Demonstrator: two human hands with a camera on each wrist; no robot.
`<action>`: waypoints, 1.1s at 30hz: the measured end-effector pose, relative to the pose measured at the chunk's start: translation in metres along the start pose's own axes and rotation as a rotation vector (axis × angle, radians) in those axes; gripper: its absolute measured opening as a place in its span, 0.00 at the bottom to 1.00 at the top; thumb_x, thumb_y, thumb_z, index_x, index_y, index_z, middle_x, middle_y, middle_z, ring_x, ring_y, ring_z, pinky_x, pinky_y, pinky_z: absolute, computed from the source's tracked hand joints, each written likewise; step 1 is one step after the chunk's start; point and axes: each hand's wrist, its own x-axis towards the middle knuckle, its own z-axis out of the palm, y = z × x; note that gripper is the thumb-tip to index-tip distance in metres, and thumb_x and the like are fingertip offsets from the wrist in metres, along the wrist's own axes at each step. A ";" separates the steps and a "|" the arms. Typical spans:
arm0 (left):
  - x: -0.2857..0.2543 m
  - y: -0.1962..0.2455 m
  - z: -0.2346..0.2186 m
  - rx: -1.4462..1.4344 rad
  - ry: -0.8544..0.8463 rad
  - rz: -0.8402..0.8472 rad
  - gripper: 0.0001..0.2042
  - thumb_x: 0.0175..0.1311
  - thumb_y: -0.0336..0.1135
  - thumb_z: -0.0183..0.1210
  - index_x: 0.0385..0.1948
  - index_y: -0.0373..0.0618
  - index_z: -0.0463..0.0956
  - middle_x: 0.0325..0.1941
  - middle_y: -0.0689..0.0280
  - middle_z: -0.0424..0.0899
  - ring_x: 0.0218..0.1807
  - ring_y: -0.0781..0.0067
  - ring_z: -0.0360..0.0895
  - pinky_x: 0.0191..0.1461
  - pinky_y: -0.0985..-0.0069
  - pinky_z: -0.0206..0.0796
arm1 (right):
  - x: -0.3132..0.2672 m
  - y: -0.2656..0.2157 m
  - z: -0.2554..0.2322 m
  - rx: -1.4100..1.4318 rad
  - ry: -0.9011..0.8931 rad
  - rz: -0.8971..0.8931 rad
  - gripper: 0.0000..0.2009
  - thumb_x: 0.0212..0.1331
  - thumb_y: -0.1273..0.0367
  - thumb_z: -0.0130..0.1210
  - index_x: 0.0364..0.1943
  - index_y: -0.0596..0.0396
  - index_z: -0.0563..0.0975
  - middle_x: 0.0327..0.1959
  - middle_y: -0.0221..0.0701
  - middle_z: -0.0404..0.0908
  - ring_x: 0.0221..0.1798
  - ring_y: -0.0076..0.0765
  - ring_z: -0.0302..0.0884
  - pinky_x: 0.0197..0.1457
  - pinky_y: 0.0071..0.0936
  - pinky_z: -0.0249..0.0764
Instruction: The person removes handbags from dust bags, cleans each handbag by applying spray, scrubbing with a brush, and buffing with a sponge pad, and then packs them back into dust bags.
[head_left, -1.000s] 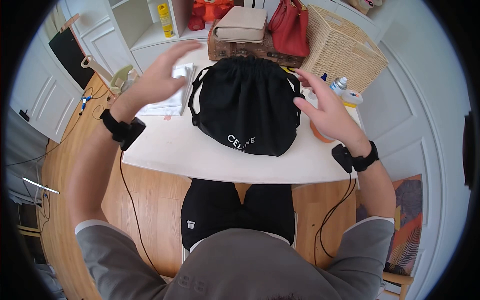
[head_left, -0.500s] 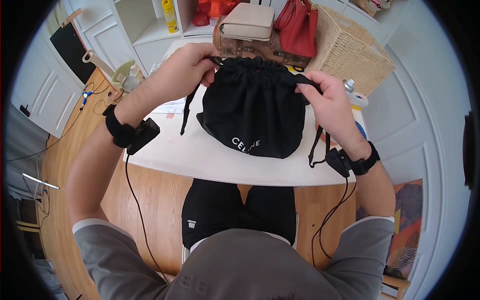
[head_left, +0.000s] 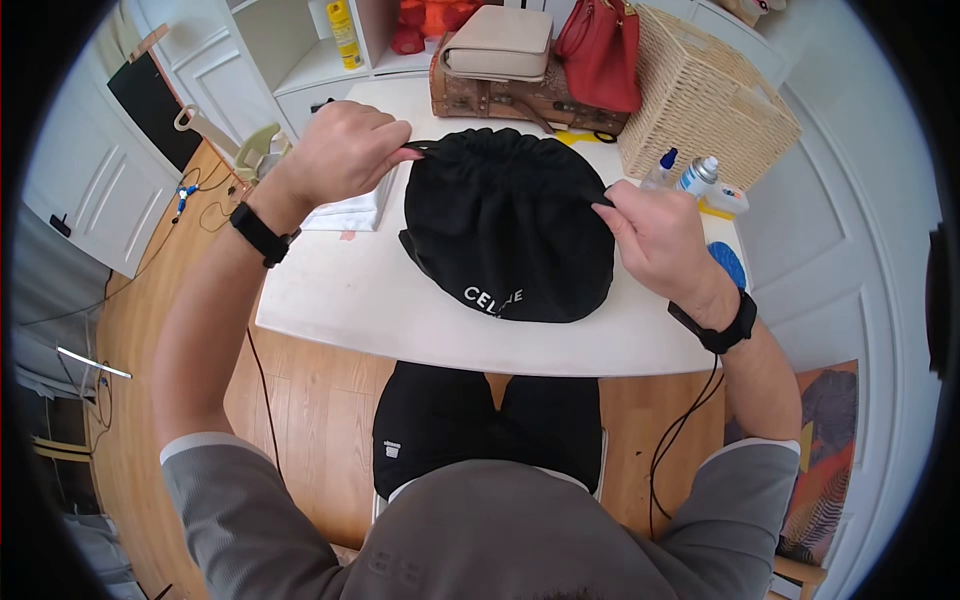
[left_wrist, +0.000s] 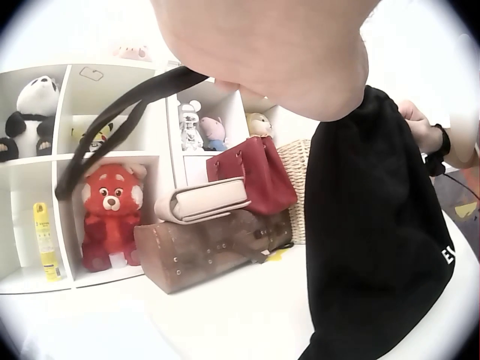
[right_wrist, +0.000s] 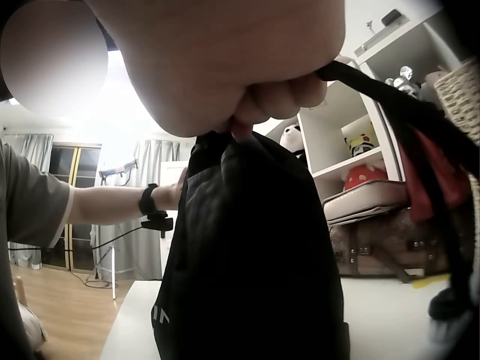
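A black drawstring bag [head_left: 510, 235] with white lettering stands on the white table in front of me, its top gathered into folds. At its upper left corner my left hand [head_left: 352, 150] grips the drawstring, fingers curled. A loose loop of black cord [left_wrist: 142, 94] trails from that hand in the left wrist view. My right hand [head_left: 662, 242] holds the drawstring at the upper right corner, knuckles up. From the right fist another length of cord [right_wrist: 397, 105] hangs down in the right wrist view. The inside of the bag is hidden.
Behind the bag a brown case [head_left: 480, 98] carries a beige bag [head_left: 497, 43] and a red handbag [head_left: 602, 58]. A wicker basket [head_left: 700, 100] stands at the back right, near a spray can [head_left: 698, 177]. White folded cloth [head_left: 345, 213] lies at left.
Both hands, free of the bag a second ago, have taken hold of the drawstrings. Over the last half second the left hand moved outward to the left, and the cords are pulled sideways.
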 end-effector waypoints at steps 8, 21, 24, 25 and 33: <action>-0.019 0.004 0.007 -0.084 -0.012 -0.101 0.15 0.68 0.35 0.64 0.25 0.40 0.68 0.23 0.55 0.73 0.28 0.44 0.74 0.34 0.54 0.66 | -0.030 0.009 0.005 0.035 -0.015 0.062 0.10 0.65 0.71 0.66 0.31 0.55 0.74 0.20 0.39 0.75 0.24 0.53 0.77 0.27 0.43 0.69; 0.027 0.070 0.024 -1.012 -0.109 -0.605 0.45 0.50 0.39 0.84 0.71 0.38 0.68 0.63 0.56 0.84 0.63 0.65 0.82 0.71 0.68 0.71 | -0.029 -0.001 0.039 0.271 -0.095 0.384 0.45 0.45 0.58 0.81 0.66 0.64 0.70 0.61 0.54 0.78 0.63 0.61 0.79 0.64 0.45 0.77; 0.041 0.056 0.027 -1.120 -0.216 -0.609 0.35 0.52 0.34 0.82 0.63 0.36 0.76 0.55 0.60 0.89 0.56 0.72 0.84 0.66 0.72 0.75 | -0.015 -0.006 0.031 0.361 -0.231 0.515 0.40 0.45 0.64 0.80 0.62 0.65 0.71 0.55 0.54 0.83 0.60 0.62 0.82 0.63 0.45 0.78; 0.042 0.055 0.030 -1.114 -0.215 -0.605 0.35 0.52 0.34 0.82 0.63 0.36 0.76 0.55 0.60 0.89 0.56 0.72 0.84 0.66 0.72 0.75 | -0.014 -0.009 0.030 0.328 -0.233 0.532 0.37 0.45 0.65 0.79 0.60 0.65 0.72 0.52 0.54 0.84 0.58 0.62 0.83 0.62 0.45 0.79; 0.049 0.077 0.018 -1.231 0.040 -0.782 0.11 0.58 0.20 0.71 0.43 0.32 0.85 0.39 0.72 0.89 0.42 0.86 0.79 0.50 0.79 0.76 | -0.009 -0.009 0.025 0.378 -0.228 0.550 0.35 0.45 0.69 0.77 0.59 0.65 0.74 0.52 0.53 0.84 0.58 0.60 0.83 0.64 0.44 0.79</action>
